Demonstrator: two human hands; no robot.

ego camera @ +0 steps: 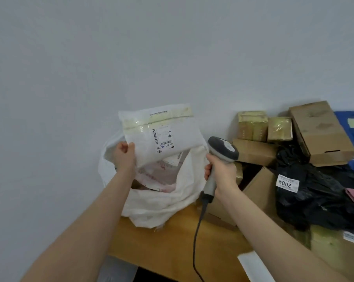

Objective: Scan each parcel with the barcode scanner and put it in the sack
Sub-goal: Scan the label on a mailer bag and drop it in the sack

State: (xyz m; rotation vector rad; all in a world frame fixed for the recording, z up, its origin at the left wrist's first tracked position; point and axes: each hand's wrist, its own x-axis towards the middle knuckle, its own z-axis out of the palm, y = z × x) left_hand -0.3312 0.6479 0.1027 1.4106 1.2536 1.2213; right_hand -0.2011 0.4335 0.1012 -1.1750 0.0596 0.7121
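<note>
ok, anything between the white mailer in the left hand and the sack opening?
Nothing visible. The left hand holds the white mailer just above the open mouth of the sack. The parcels inside lie lower. The scanner, gripped by the right hand, is off to the right.

Two bare forearms show, one from 7 o'clock and one from 5 o'clock, uncovered right to the frame edge. The left hand (124,157) and right hand (221,176) are bare too.
</note>
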